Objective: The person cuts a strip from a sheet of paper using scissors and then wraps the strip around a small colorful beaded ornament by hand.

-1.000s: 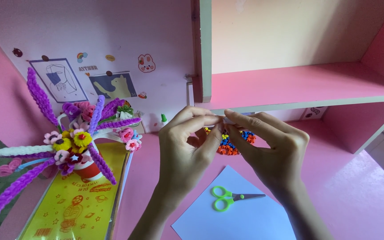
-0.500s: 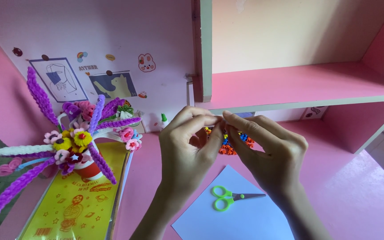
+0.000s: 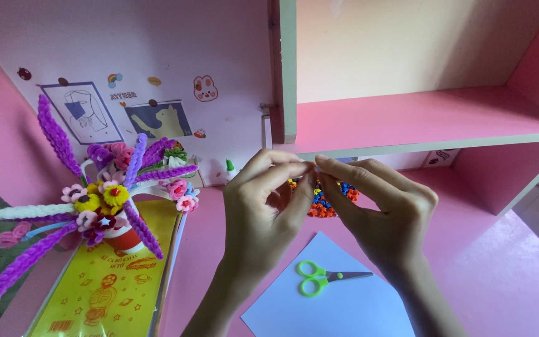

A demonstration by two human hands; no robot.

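- The left hand [image 3: 263, 209] and the right hand [image 3: 385, 212] were raised together over the pink worktop [image 3: 500, 281], thumb and forefinger tips of each pinched shut and meeting at one spot near the middle of the view.
- Whatever the fingers [image 3: 294, 167] gripped there was too small to make out; only a pale sliver showed between the tips.
- Directly behind the hands lay a heap of small colourful beads [image 3: 329, 203], orange, blue and red, mostly hidden by the palms.
- Below the hands a pale blue sheet of paper [image 3: 350, 306] lay flat on the worktop, with green-handled scissors [image 3: 322, 276] resting on it, blades closed and pointing right.
- At the lower left a flat yellow package [image 3: 110, 293] with cartoon figures and stars printed on it lay on the worktop.
- A red cup of pipe-cleaner flowers [image 3: 104, 200], purple, pink, yellow and white, stood on the far end of that package, stems fanning outward.
- On the white back wall [image 3: 157, 56] were stuck two rectangular picture stickers [image 3: 157, 120], one outlined in purple and one with a cat shape, plus small bunny, rainbow and round stickers above.
- A small white glue bottle with a green tip [image 3: 230, 168] stood against the wall just left of the hands.
- A pink shelf [image 3: 419, 118] crossed the upper right above the worktop.
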